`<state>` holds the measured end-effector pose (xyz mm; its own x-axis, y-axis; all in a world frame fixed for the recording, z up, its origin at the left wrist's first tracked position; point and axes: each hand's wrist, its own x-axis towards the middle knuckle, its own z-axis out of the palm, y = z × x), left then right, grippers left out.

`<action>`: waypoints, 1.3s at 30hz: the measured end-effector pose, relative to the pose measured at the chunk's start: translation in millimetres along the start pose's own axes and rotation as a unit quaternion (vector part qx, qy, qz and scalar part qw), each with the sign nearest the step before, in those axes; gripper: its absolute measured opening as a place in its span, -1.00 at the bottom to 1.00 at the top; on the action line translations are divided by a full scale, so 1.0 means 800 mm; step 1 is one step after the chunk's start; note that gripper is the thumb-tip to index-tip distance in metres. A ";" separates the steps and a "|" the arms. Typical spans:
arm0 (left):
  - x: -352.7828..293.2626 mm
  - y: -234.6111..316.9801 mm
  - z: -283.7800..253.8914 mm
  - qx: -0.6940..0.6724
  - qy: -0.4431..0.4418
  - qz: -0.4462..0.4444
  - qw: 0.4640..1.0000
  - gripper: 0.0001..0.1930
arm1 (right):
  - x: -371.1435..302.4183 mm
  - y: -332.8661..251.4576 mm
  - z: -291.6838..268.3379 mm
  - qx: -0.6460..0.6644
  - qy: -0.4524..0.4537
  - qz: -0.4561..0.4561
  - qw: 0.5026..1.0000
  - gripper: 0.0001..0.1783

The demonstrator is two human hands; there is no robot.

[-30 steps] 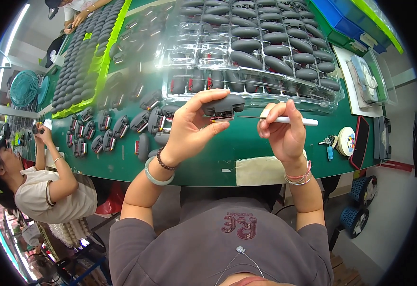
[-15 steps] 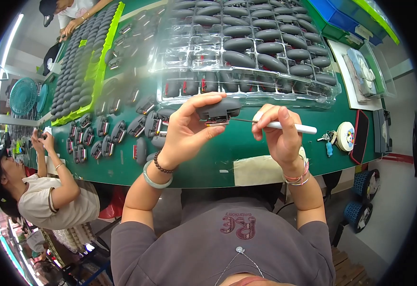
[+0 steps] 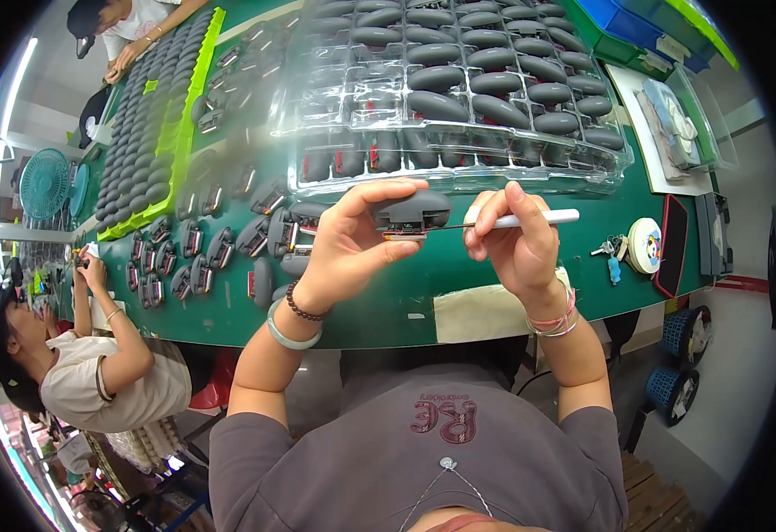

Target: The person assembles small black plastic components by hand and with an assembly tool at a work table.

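Between the thumb and fingers of my left hand is a grey rounded housing, held above the table with its open side toward me, where dark inner parts and a pale strip show. My right hand pinches a white-handled tool with a thin metal shaft, much like a slim screwdriver. Its shaft points left, and the tip meets the housing's right side near the opening. Whether the tip is inside a hole is too small to tell. Several similar grey housings lie left of my left hand.
Clear plastic trays with grey housings rise just beyond my hands. A yellow-green tray of housings stands at left. Tan paper lies near the edge; keys, a round case and a phone are right. A co-worker sits left.
My right hand has tilted the tool: its handle now slopes slightly upward to the right instead of downward. The housing in my left hand has shifted slightly right and down.
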<state>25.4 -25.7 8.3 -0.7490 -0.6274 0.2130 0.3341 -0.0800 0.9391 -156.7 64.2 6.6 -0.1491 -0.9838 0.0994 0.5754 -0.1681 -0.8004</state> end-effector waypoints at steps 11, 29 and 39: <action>0.001 -0.010 -0.004 0.022 0.001 0.003 1.000 -0.48 | 0.003 0.011 -0.004 0.126 0.053 0.093 0.986 -0.48; 0.003 -0.005 -0.004 0.021 0.040 0.005 0.999 -0.49 | -0.002 0.005 0.001 -0.006 0.064 -0.013 0.998 -0.44; 0.003 -0.007 -0.004 0.042 0.034 0.020 0.998 -0.48 | -0.003 0.005 0.000 0.002 0.056 -0.028 0.998 -0.43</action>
<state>23.3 -29.0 2.7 -0.6947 -0.6797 0.2354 0.3118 0.0104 0.9501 -154.2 66.2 3.4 -0.2698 -0.9599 0.0762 0.5677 -0.2224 -0.7926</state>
